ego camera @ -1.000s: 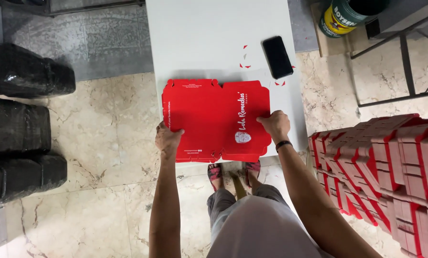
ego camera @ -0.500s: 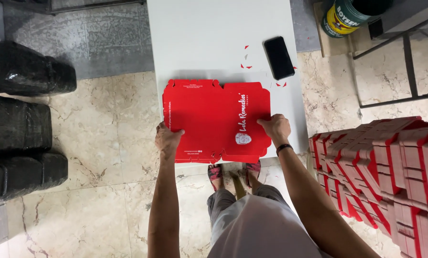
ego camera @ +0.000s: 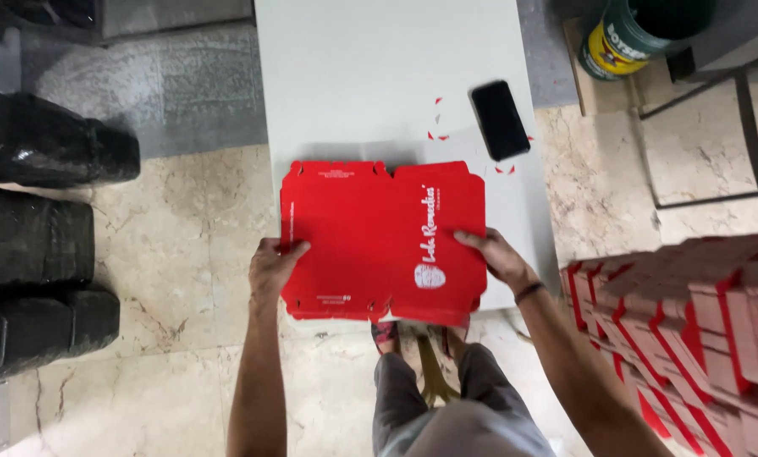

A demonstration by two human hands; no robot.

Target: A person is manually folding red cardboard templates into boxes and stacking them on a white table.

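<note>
**Flat red carton blank held at both side edges on the desk**

The flat red carton blank (ego camera: 383, 241) lies printed face up on the near end of the grey desk (ego camera: 379, 76). Its long axis runs left to right across the desk. Its near edge overhangs the desk's front edge, and its left portion extends past the desk's left side, above the marble floor (ego camera: 184, 254).

The left hand (ego camera: 270, 269) grips the blank at its left edge, near the lower corner. The thumb lies on top of the card and the remaining fingers curl beneath it, pinching the card. The right hand (ego camera: 497, 254) rests at the right edge, palm down, fingers laid flat on the printed face and pressing it against the desk. It encloses nothing.

The blank lies between the two hands, directly ahead of the person's body. Both hands are in contact with it, so neither is nearer. The left holds unsupported card; the right bears on card backed by the desk.

A black phone (ego camera: 499, 119) lies on the desk beyond the blank's far right corner, apart from it. Small red card scraps (ego camera: 438, 135) lie near the phone.

A stack of folded red boxes (ego camera: 692, 330) stands on the person's right. Black bundles (ego camera: 40, 211) lie on the floor to the left. A paint can (ego camera: 624, 38) stands at the upper right.
</note>
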